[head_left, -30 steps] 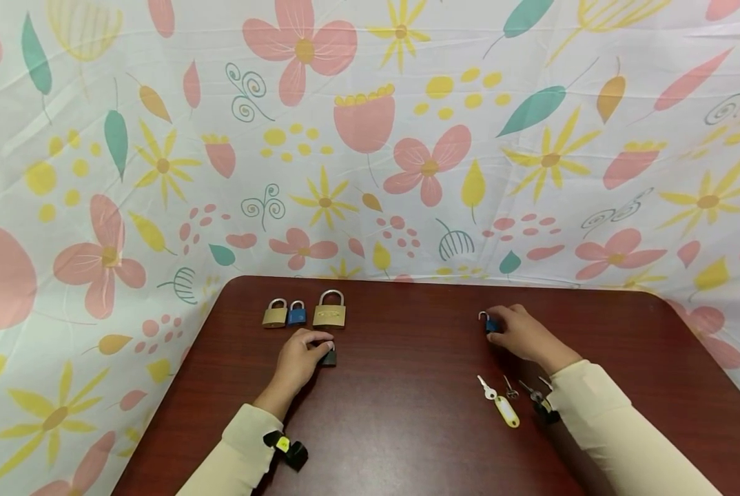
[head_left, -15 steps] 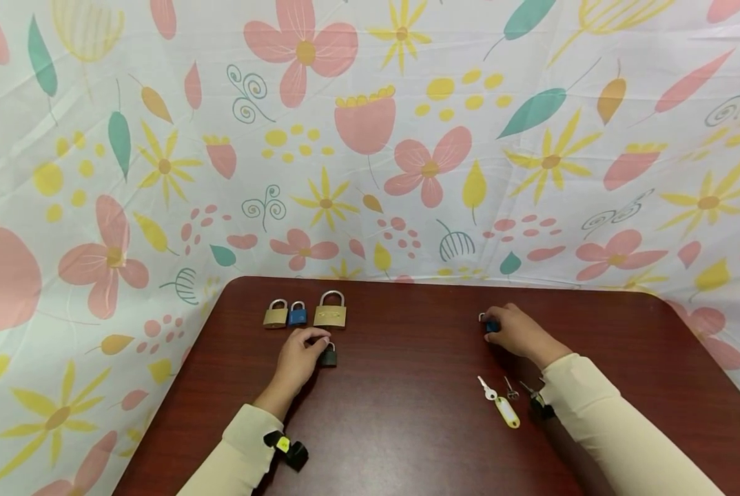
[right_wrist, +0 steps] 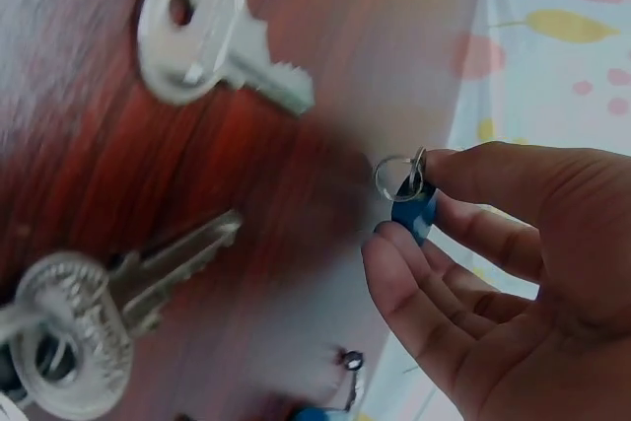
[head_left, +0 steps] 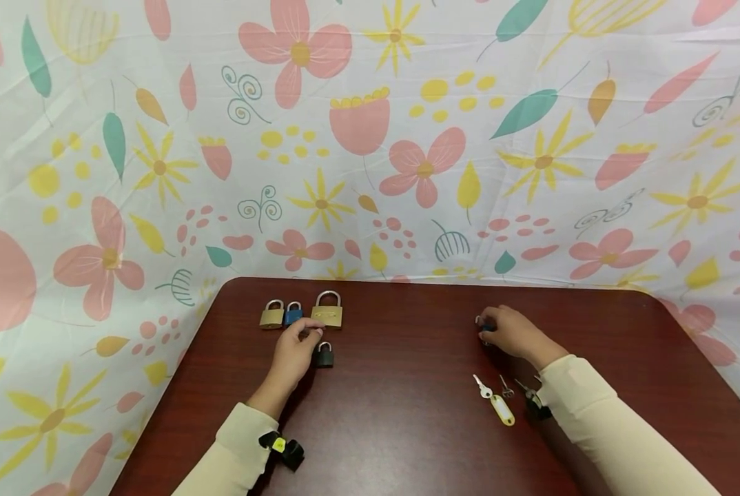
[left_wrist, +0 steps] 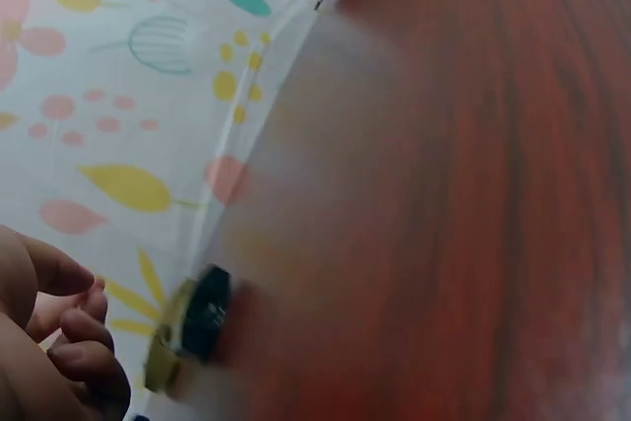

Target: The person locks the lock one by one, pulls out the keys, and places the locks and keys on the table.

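My left hand is beside a black padlock that stands with its shackle closed. Its thumb and index finger come near each other, holding nothing. In the left wrist view the dark padlock is apart from those fingers, with a brass padlock behind it. At the right, my right hand pinches a small blue tag-like piece with a thin metal ring on it. A blue padlock with a raised shackle is partly cut off at the right wrist view's bottom edge.
A small brass padlock, a blue padlock and a large brass padlock stand in a row at the back left. Near my right sleeve lie a key with a yellow-rimmed tag and further keys. A floral cloth hangs behind.
My left hand has let go of the black padlock and drawn off to its left. My right hand stays near the same place, its fingers now covering more of the blue thing.
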`<state>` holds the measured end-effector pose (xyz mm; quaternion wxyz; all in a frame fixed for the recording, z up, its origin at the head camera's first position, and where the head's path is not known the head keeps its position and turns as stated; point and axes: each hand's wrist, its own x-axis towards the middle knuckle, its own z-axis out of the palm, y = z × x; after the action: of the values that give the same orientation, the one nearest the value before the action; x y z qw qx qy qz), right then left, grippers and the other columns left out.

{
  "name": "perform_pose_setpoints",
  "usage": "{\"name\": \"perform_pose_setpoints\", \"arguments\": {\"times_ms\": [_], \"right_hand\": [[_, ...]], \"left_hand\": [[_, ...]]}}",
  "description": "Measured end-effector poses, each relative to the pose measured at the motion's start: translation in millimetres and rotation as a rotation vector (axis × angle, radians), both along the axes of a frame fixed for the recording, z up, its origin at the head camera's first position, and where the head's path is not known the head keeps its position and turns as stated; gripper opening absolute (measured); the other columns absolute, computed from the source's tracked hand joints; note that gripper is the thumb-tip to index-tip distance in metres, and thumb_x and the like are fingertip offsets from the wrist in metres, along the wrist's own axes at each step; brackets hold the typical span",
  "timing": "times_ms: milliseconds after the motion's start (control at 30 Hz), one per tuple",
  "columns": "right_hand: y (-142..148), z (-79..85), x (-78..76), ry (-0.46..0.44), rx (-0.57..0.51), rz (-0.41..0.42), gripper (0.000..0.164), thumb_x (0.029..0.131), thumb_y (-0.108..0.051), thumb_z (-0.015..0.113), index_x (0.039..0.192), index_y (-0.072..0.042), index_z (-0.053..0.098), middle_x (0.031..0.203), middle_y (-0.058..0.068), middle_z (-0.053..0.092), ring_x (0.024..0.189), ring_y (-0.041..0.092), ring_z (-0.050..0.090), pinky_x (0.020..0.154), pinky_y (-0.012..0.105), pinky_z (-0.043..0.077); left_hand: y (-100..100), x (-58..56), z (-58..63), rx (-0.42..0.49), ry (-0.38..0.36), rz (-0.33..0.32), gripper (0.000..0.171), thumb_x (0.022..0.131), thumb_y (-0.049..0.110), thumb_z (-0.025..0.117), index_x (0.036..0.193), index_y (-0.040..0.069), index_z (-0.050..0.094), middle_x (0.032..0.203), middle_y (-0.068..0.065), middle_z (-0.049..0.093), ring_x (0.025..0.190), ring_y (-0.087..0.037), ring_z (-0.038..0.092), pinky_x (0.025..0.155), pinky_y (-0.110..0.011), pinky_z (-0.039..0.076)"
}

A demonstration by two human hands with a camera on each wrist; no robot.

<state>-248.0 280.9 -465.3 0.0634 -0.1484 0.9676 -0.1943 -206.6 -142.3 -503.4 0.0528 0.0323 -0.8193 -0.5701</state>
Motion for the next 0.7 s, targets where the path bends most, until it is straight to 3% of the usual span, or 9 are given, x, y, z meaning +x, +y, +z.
{"name": "perform_pose_setpoints", "arguments": {"times_ms": [200,367,500,600,700], "right_hand": [[-12,14.2,13.7,0.056,-0.064,0.025,0.02,0.093,-0.016,0.071,0.109,-0.004,0.067,0.099,0.014,0.062,0.083,0.022,0.06,0.076,0.044,0.049],[-28,27.7,29.2,0.051,-0.122,0.062,0.021,0.096,-0.016,0.068,0.114,-0.004,0.066,0.103,0.012,0.06,0.084,0.018,0.058,0.073,0.037,0.049],[-42,36.1,41.8,0.051,-0.153,0.084,0.022,0.096,-0.017,0.069,0.115,-0.007,0.066,0.104,0.01,0.059,0.083,0.015,0.057,0.071,0.033,0.048],[-52,41.2,52.2,0.073,-0.173,0.109,0.021,0.095,-0.017,0.07,0.114,-0.009,0.067,0.102,0.007,0.059,0.083,0.012,0.056,0.07,0.03,0.048],[-63,43.6,61.7,0.099,-0.199,0.146,0.019,0.094,-0.016,0.072,0.112,-0.012,0.067,0.1,0.003,0.058,0.082,0.009,0.055,0.07,0.027,0.048]], "left_hand": [[16,4.8,13.0,0.075,0.009,-0.085,0.023,0.099,0.012,0.062,0.12,0.005,0.068,0.1,-0.013,0.067,0.079,-0.016,0.055,0.068,-0.025,0.045],[33,6.3,20.9,0.136,-0.009,-0.165,0.027,0.1,0.012,0.061,0.125,0.003,0.064,0.09,-0.005,0.059,0.065,-0.013,0.047,0.058,-0.023,0.039],[49,5.6,28.0,0.159,-0.015,-0.218,0.026,0.1,0.013,0.06,0.124,0.003,0.063,0.09,-0.012,0.062,0.062,-0.011,0.046,0.058,-0.024,0.04],[62,5.2,34.3,0.186,-0.047,-0.271,0.028,0.101,0.018,0.06,0.127,0.007,0.06,0.092,-0.019,0.065,0.059,-0.013,0.049,0.057,-0.027,0.043],[74,5.3,40.1,0.208,-0.096,-0.33,0.033,0.102,0.025,0.06,0.13,0.009,0.057,0.089,-0.016,0.067,0.056,-0.014,0.051,0.056,-0.029,0.045]]}}
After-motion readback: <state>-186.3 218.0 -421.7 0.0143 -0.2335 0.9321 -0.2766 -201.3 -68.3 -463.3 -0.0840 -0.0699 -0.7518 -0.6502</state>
